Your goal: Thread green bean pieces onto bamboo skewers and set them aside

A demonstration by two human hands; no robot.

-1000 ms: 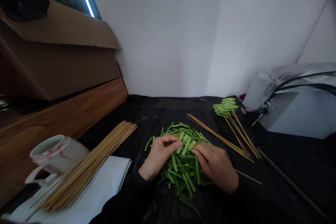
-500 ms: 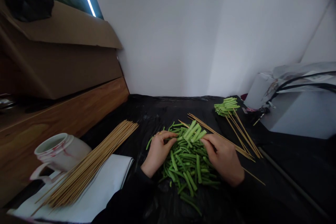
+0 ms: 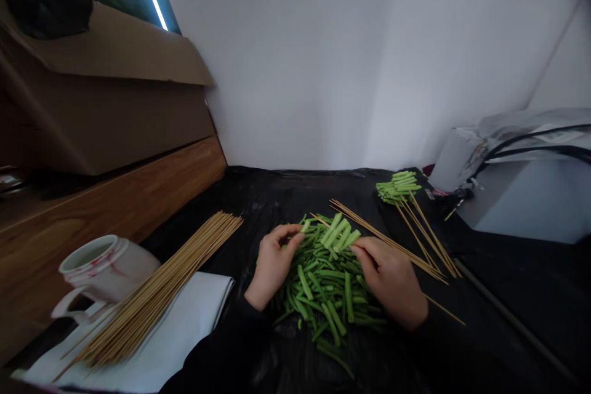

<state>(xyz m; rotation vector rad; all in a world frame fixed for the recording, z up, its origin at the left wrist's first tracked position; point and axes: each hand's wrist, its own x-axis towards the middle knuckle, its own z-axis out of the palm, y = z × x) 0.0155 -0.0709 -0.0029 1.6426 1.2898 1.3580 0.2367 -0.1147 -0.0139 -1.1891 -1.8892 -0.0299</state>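
A heap of cut green stalk pieces (image 3: 323,289) lies on the black plastic sheet (image 3: 258,197) in front of me. My right hand (image 3: 392,280) pinches a thin bamboo skewer with three green pieces threaded on it (image 3: 339,233), held just above the heap. My left hand (image 3: 273,265) rests at the heap's left edge, thumb and fingers closed on one short green piece (image 3: 305,226) near the skewer's tip.
A big bundle of bare skewers (image 3: 157,289) lies at left over white paper (image 3: 184,326), beside a white jug (image 3: 99,268). Finished skewers with green pieces (image 3: 398,188) lie at back right. A wrapped grey box with cables (image 3: 521,178) stands right; cardboard and wood at left.
The right hand lifted the skewer with its threaded pieces away from the left hand. The left hand picked a fresh green piece from the heap's far edge.
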